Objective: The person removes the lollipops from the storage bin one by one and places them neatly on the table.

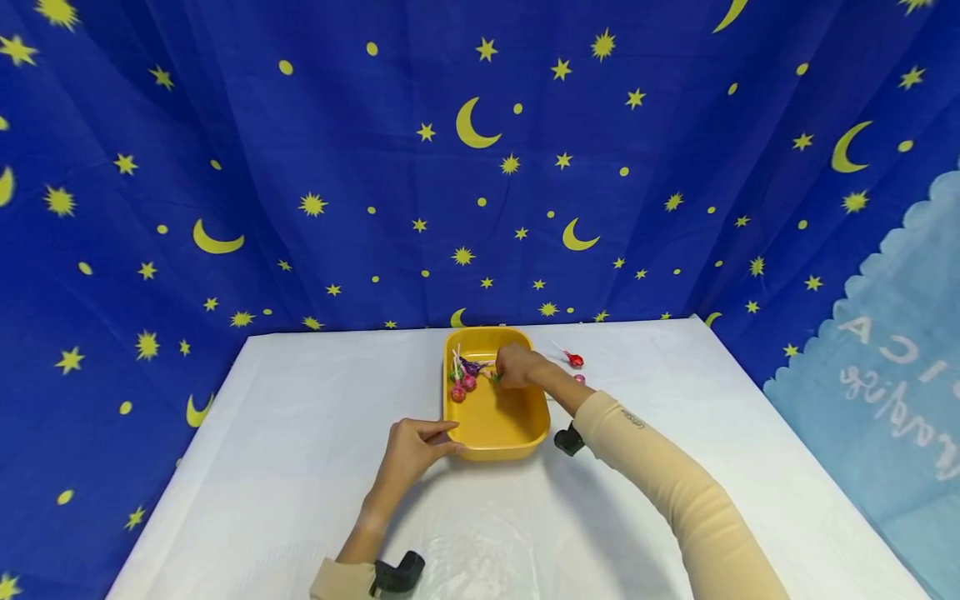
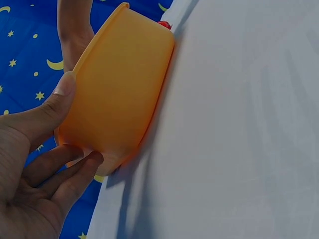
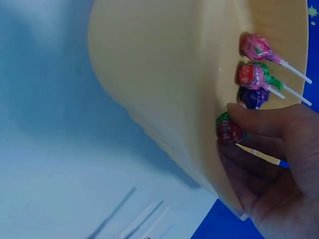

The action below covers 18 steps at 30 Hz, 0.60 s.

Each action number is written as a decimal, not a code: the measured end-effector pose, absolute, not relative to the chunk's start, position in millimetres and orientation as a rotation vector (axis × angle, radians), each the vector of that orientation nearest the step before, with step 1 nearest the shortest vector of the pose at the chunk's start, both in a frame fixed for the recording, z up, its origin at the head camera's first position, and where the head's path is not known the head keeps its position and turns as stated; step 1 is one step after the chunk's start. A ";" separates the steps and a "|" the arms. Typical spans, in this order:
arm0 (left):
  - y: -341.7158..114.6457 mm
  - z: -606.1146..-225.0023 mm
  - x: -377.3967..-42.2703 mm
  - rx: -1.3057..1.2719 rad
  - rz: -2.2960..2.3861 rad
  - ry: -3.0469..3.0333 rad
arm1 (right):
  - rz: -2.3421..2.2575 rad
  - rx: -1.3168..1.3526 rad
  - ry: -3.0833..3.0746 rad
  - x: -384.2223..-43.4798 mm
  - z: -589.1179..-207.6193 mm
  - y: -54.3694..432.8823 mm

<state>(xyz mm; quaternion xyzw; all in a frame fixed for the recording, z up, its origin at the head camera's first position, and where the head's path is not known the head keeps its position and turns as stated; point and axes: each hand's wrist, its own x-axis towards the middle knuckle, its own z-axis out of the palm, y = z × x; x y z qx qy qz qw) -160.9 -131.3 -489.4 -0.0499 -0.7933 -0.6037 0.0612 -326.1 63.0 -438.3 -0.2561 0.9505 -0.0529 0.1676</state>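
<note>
A yellow plastic tub sits on the table with several wrapped lollipops inside, toward its left side. At the tub's near left corner, my left hand holds the wall between thumb and fingers; the left wrist view shows the thumb near the rim and the fingertips lower on the corner. My right hand reaches into the tub from the right. In the right wrist view it pinches a green and dark red lollipop beside the pink and purple lollipops.
On the white table, right of the tub, lie a red lollipop and a pink one partly hidden by the right forearm. A blue star-and-moon curtain hangs behind the table.
</note>
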 end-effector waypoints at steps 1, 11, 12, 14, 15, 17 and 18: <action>-131.3 -489.9 -161.1 -0.158 -1.819 -2.400 | -0.152 -0.738 2.702 -326.8 -437.6 63.6; -130.9 -489.4 -162.2 -0.172 -1.821 -2.401 | -0.222 -0.776 2.724 -329.4 -427.7 73.1; -131.0 -489.4 -162.3 -0.168 -1.824 -2.403 | -0.228 -0.783 2.730 -329.5 -427.1 74.3; -131.0 -489.6 -162.4 -0.161 -1.821 -2.411 | -0.244 -0.797 2.734 -329.7 -425.6 76.5; -131.1 -490.0 -162.5 -0.168 -1.805 -2.416 | -0.255 -0.796 2.737 -329.8 -424.8 77.6; -131.0 -489.8 -162.2 -0.157 -1.801 -2.423 | -0.265 -0.798 2.740 -329.8 -422.7 79.6; -131.0 -489.9 -162.1 -0.156 -1.798 -2.424 | -0.272 -0.797 2.738 -330.0 -421.5 80.6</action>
